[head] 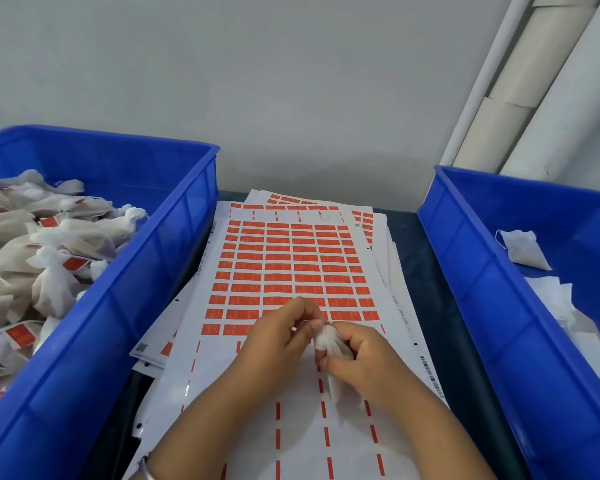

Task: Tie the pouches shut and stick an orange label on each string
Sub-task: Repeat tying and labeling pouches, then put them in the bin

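A small white fabric pouch [333, 344] is held between both hands above the label sheet. My left hand [278, 341] pinches its gathered top with thumb and fingertips. My right hand [364, 362] wraps around the pouch body, hiding most of it. A white sheet of orange labels [284, 268] lies flat under the hands, with its near rows peeled away. I cannot make out the pouch's string.
A blue bin [146, 271] at the left holds several tied pouches with orange labels [49, 265]. A blue bin [478, 271] at the right holds a few plain pouches [523, 251]. More label sheets are stacked beneath. White pipes [534, 98] stand at the back right.
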Tool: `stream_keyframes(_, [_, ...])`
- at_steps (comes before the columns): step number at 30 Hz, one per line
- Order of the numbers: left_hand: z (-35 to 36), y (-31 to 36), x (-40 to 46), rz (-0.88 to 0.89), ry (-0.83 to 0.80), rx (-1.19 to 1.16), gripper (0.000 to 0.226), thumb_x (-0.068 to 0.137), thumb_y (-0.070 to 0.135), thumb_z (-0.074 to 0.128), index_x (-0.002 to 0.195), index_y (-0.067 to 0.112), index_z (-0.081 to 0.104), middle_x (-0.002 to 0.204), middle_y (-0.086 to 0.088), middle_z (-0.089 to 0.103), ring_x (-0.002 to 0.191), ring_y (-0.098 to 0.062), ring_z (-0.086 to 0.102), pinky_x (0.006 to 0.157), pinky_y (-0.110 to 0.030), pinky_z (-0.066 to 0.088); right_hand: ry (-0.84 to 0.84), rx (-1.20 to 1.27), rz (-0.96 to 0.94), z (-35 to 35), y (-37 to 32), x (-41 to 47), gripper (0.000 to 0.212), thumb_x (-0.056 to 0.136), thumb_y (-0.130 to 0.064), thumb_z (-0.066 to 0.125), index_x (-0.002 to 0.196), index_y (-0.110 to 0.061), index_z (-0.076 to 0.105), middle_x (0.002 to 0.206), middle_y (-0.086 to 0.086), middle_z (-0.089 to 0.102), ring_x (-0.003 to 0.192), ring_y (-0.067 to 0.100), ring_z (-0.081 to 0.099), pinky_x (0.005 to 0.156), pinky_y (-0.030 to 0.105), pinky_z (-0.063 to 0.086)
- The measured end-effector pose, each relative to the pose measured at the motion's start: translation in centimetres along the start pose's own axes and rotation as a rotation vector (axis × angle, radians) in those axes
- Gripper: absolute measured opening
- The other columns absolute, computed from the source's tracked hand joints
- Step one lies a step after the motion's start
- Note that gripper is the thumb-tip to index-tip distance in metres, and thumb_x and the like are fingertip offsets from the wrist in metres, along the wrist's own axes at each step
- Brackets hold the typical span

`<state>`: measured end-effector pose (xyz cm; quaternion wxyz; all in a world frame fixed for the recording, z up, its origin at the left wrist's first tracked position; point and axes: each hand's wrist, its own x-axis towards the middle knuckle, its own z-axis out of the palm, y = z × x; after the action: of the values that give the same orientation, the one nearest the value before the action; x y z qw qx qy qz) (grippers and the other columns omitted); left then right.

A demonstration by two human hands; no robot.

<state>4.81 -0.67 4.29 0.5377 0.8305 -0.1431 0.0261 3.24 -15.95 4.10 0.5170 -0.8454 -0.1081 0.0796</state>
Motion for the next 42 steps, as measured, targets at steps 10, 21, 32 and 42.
stream_keyframes(10, [0.1,0.1,0.3,-0.199,0.049,-0.171,0.013,0.091,0.022,0.055,0.082,0.028,0.061,0.079,0.008,0.066,0.076,-0.01,0.063,0.071,-0.018,0.052,0.278,0.036,-0.032,0.9,-0.1,0.2,0.023,0.085,-0.025,0.068,0.09,-0.036,0.048,0.094,-0.02,0.057,0.087,-0.004,0.059,0.063,0.003,0.046])
stream_keyframes(21, [0.3,0.5,0.3,-0.451,-0.04,-0.522,0.009,0.088,0.016,0.06,0.088,0.013,0.068,0.064,-0.002,0.068,0.053,-0.009,0.062,0.055,-0.018,0.05,0.345,0.12,-0.149,1.0,-0.5,0.0,0.012,0.089,-0.028,0.063,0.088,-0.04,0.062,0.095,-0.036,0.061,0.096,-0.014,0.056,0.069,-0.001,0.042])
stream_keyframes(32, [0.7,0.5,0.3,-0.362,0.06,-0.244,0.013,0.088,0.022,0.061,0.078,0.028,0.065,0.069,0.011,0.064,0.064,-0.007,0.059,0.054,-0.012,0.046,0.388,0.181,-0.028,1.0,-0.2,0.4,0.012,0.086,-0.022,0.068,0.076,-0.028,0.064,0.077,-0.024,0.066,0.079,-0.007,0.062,0.057,0.003,0.045])
stream_keyframes(42, [0.9,1.0,-0.8,-0.008,0.127,-0.117,0.029,0.078,0.013,0.073,0.068,0.04,0.064,0.08,0.019,0.056,0.084,0.001,0.054,0.066,-0.009,0.047,0.451,0.451,0.231,0.9,0.1,0.6,0.014,0.088,-0.028,0.064,0.081,-0.02,0.074,0.088,-0.006,0.074,0.093,0.016,0.068,0.091,0.037,0.052])
